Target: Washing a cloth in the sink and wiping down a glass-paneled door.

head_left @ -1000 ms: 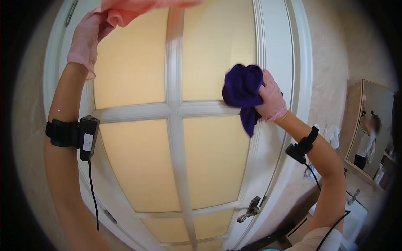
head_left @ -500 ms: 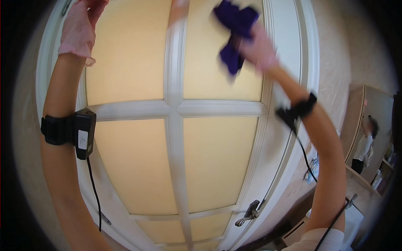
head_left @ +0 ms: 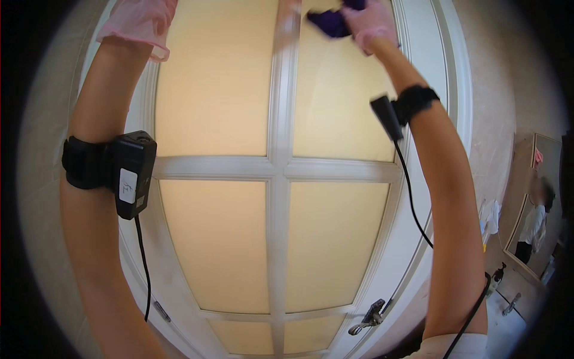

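Observation:
A white panelled door [head_left: 278, 169] with pale yellow panes fills the middle of the view. High at its upper right, my right hand [head_left: 372, 25] in a pink glove grips a dark purple cloth [head_left: 329, 24] against or just in front of the pane; the top of the cloth runs out of view. My left hand [head_left: 139, 23], also in a pink glove, is raised by the door's upper left edge. Only its cuff and back show, and the fingers lie beyond the top edge. Each forearm wears a black strapped device with a cable.
The door's metal lever handle [head_left: 366, 318] juts out low on the right, and a hinge [head_left: 161, 311] sits low on the left. At the right are a wall mirror [head_left: 535, 209] reflecting a person, a basin [head_left: 505, 323] with a tap [head_left: 512, 304], and a hanging white cloth [head_left: 491, 216].
Both arms reach higher, and the purple cloth has gone up with my right hand, partly leaving the frame. The door sits slightly further right and lower in view.

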